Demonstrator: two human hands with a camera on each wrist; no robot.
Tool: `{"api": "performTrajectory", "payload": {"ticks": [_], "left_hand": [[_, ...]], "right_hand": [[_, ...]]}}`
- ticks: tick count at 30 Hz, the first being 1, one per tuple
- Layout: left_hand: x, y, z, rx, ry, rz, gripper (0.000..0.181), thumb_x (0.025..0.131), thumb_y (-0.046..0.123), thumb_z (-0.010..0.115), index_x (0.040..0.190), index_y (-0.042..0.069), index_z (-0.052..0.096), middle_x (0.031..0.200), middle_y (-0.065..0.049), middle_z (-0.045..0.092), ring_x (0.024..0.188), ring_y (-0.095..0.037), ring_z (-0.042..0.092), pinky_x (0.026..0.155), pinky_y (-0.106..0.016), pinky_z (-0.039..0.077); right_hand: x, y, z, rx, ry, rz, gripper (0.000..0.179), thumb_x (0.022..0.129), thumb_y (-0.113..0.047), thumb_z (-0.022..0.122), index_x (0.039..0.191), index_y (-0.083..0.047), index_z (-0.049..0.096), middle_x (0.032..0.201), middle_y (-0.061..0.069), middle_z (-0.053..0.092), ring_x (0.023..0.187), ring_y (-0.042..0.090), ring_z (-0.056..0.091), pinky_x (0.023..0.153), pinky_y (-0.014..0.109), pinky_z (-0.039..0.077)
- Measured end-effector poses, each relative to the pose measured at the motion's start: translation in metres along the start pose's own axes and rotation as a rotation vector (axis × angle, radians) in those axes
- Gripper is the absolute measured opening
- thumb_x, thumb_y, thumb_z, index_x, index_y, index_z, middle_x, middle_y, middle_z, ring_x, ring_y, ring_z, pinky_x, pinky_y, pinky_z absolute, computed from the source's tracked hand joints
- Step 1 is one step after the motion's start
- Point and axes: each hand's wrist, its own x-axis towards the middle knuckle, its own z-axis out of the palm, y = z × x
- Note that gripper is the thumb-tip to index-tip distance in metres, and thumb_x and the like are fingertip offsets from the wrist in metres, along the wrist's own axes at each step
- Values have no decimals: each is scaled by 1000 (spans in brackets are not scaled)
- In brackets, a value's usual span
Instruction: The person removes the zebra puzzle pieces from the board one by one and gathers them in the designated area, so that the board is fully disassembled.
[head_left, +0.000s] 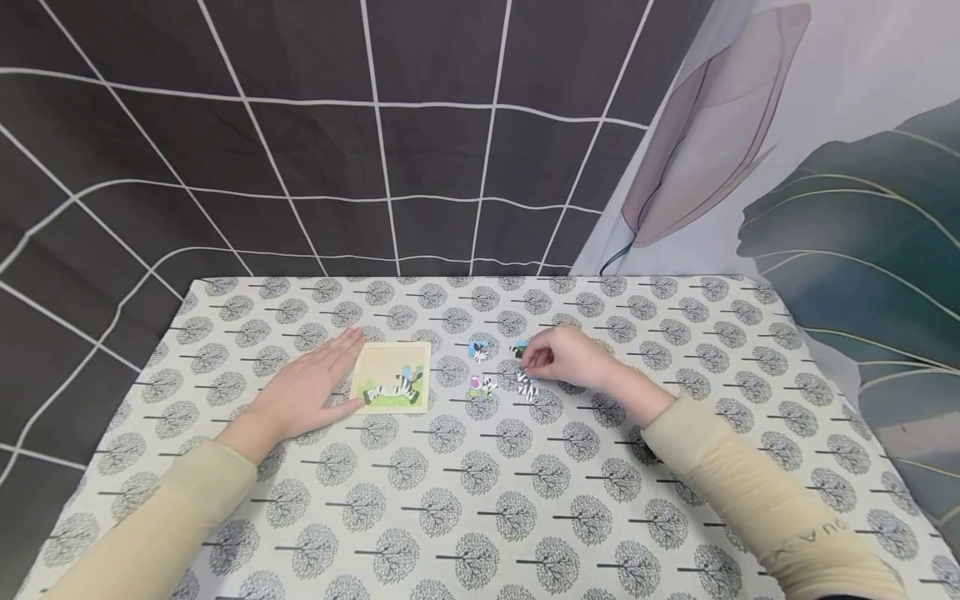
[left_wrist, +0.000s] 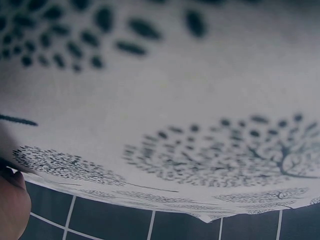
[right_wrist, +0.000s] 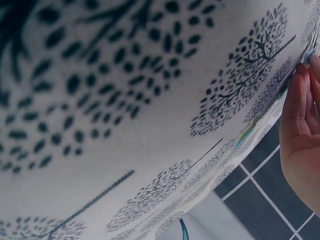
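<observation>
My left hand (head_left: 311, 385) lies with straight fingers along the left side of a square wooden puzzle tray (head_left: 430, 375), its thumb at the tray's lower left corner. Zebra legs and green grass fill the tray's lower part; bare wood shows above. To the right of the tray, my right hand (head_left: 566, 357) pinches a black-and-white striped puzzle piece (head_left: 528, 388) between thumb and fingers. Close by lie a blue piece with a zebra head (head_left: 477, 352) and a piece with a purple patch (head_left: 482, 385). Another blue-and-green piece (head_left: 517, 347) is partly hidden behind the right fingers.
A white cloth with a tree print (head_left: 450, 508) covers the table. Behind it hangs a dark curtain with white grid lines (head_left: 435, 150). A pale curtain with large leaves (head_left: 847, 217) hangs along the right side.
</observation>
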Motion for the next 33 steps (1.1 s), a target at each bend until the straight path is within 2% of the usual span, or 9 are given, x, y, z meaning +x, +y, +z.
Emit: {"api": "performTrajectory", "payload": {"ticks": [8, 14, 20, 25, 33], "left_hand": [[3, 0, -1, 3, 4, 4, 92, 103, 54, 57, 166, -6, 24, 176, -22, 22, 163, -40, 25, 134, -52, 27], [3, -1, -1, 4, 4, 3, 92, 103, 53, 57, 166, -6, 24, 176, -22, 22, 163, -41, 25, 134, -53, 28], [2, -2, 1, 2, 1, 2, 92, 104, 53, 56, 166, -6, 24, 176, -22, 22, 163, -41, 25, 134, -53, 27], [1, -2, 1, 1, 3, 1, 91, 104, 53, 56, 166, -6, 23, 176, -22, 22, 163, -41, 26, 134, -53, 28], [1, -1, 1, 4, -5, -8, 93, 103, 55, 56, 166, -5, 23, 176, -21, 22, 163, -41, 25, 134, -52, 28]], "right_hand": [[1, -4, -7, -1, 48, 37, 10, 87, -6, 85, 95, -8, 80, 88, 3, 79, 80, 10, 71, 79, 24, 64], [16, -18, -5, -27, 53, -5, 9, 90, -6, 82, 99, -8, 79, 92, 3, 79, 84, 13, 73, 82, 26, 65], [39, -37, 8, -7, 37, -63, 8, 91, -3, 79, 99, -4, 78, 97, 8, 79, 88, 17, 74, 84, 26, 65], [58, -50, 24, 53, -13, -55, 12, 90, -4, 80, 102, -4, 78, 98, 7, 79, 88, 15, 73, 84, 22, 63], [86, -72, 46, 0, -82, -99, 19, 90, -7, 82, 108, -5, 77, 103, 7, 77, 92, 15, 74, 86, 15, 61]]}}
